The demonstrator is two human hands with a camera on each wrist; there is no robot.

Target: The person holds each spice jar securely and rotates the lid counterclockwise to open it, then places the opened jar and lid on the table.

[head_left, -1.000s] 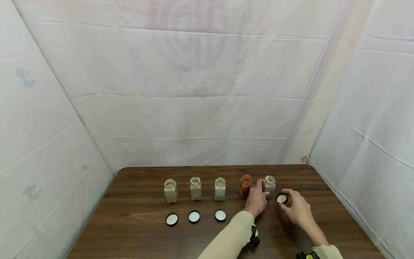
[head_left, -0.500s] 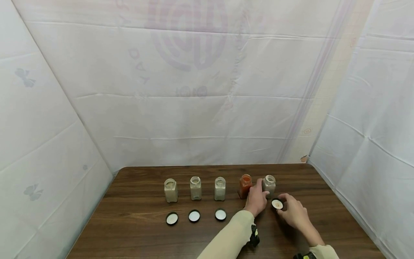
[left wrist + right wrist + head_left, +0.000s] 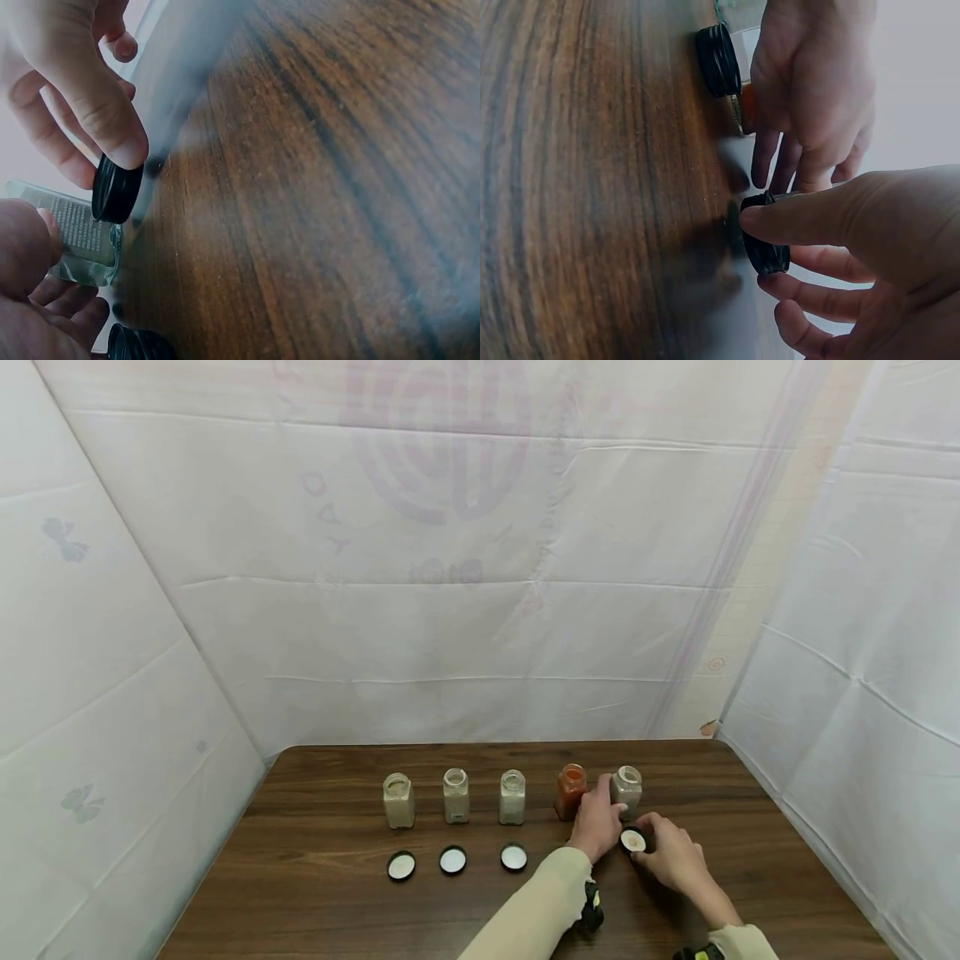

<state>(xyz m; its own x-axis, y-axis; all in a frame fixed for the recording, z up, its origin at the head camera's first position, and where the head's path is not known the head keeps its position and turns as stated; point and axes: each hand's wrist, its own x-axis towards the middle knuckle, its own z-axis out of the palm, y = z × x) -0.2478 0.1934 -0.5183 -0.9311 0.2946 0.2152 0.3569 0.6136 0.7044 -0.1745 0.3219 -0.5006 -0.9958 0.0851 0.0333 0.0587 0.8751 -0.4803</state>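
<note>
My left hand (image 3: 596,822) holds an open glass jar of greyish powder (image 3: 628,795) near the table's right end. In the left wrist view that jar (image 3: 82,236) shows a printed label, with thumb and fingers on either side. My right hand (image 3: 675,856) pinches a black screw lid (image 3: 633,840) just in front of the jar, its white liner facing up with a brownish stain. The right wrist view shows thumb and fingers on the rim of this lid (image 3: 766,240). Left of my left hand stands an open jar of orange-red powder (image 3: 570,793).
Three open jars of pale powder, the left (image 3: 399,802), middle (image 3: 456,797) and right (image 3: 512,797), stand in a row. Before them lie three upturned black lids (image 3: 452,860). Another black lid (image 3: 718,61) is near the orange-red jar. White cloth walls (image 3: 480,635) enclose the wooden table (image 3: 337,902).
My right hand has moved the black lid left and toward the table's front, below the greyish jar. My left hand has stayed at the jar.
</note>
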